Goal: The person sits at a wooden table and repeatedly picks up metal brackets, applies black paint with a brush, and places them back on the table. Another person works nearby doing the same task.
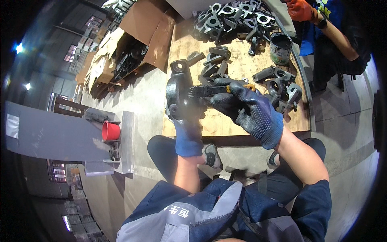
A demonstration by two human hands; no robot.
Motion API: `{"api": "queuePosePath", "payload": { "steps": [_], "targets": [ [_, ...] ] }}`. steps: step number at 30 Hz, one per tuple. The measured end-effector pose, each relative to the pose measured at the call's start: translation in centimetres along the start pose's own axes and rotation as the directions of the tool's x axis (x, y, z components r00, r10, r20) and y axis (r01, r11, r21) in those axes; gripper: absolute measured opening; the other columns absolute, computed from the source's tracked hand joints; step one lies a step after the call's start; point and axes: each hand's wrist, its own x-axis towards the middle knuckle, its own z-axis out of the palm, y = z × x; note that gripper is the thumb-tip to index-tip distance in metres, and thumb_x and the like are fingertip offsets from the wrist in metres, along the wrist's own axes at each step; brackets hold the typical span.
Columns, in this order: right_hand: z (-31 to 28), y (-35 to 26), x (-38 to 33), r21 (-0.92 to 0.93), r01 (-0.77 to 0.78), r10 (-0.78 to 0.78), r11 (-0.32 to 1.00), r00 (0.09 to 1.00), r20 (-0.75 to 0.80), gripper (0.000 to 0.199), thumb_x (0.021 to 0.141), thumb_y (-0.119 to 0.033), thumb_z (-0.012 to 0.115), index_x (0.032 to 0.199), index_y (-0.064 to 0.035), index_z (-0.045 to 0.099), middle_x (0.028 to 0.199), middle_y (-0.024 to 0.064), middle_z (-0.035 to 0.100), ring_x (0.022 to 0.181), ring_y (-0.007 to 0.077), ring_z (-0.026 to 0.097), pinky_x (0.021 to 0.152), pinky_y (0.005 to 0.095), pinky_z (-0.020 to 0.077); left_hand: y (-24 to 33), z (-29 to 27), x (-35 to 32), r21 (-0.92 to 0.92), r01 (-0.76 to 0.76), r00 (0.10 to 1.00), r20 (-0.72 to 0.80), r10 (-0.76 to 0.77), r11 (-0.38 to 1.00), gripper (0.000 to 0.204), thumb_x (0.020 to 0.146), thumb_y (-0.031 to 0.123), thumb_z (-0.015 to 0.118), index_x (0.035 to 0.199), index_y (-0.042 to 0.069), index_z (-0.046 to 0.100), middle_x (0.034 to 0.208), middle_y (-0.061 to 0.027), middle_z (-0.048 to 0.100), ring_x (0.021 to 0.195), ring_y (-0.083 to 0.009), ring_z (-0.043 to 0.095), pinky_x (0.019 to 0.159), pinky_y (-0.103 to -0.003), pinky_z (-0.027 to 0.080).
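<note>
Blue gloves [260,119], black-coated, dotted; navy-grey jacket [213,206], white lettering [178,211]; dark trousers [278,189]; grey shoes [214,156]

A pale wooden surface [225,127] is standing on a grey floor [342,137]. On the left, small windows [70,53] are breaking up a dim wall [47,66], bright lights [18,48] are glowing, and a broad grey panel [56,137] is stretching out below them.

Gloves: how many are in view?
3: left blue glove holding the black part, right blue glove holding the brush, co-worker's orange glove at top right. Others may be hidden.
</note>
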Motion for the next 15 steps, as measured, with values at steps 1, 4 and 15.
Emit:
{"api": "queuePosePath", "payload": {
  "steps": [1,4,15],
  "targets": [
    [0.2,0.0,0.1,0.012,-0.002,0.002,1.0,1.0,-0.007,0.042,0.099,-0.025,0.051,0.13,0.0028,0.05,0.122,0.0199,0.061,0.108,0.0247,0.065,0.103,0.0371,0.048,0.5,0.3,-0.2,0.004,0.001,1.0,-0.015,-0.001,1.0,0.028,0.087,0.015,0.07,0.112,0.007,0.06,0.084,0.0005,0.06,0.067,-0.0099,0.055,0.058,-0.023,0.042],
    [-0.9,-0.5,0.2,-0.175,0.085,-0.085,0.981,0.996,0.012,0.04,0.099,-0.022,0.049,0.131,0.0027,0.05,0.122,0.0205,0.061,0.109,0.0257,0.064,0.102,0.0374,0.0487,0.2,0.2,-0.4,0.031,0.024,0.999,-0.034,-0.023,0.999,0.033,0.087,0.015,0.07,0.117,0.007,0.057,0.087,-0.0009,0.062,0.07,-0.0107,0.057,0.061,-0.023,0.044],
    [-3.5,-3.1,1.5,-0.299,0.296,-0.323,0.907,0.945,-0.044,0.043,0.103,-0.035,0.039,0.136,-0.0085,0.047,0.125,0.0122,0.06,0.121,0.0229,0.056,0.098,0.0387,0.0498,-1.8,-0.7,0.0,0.624,-0.571,0.801,0.284,0.526,0.533,0.042,0.076,0.01,0.078,0.113,0.003,0.059,0.101,-0.0123,0.068,0.093,-0.0225,0.066,0.084,-0.031,0.051]
  ]
}}
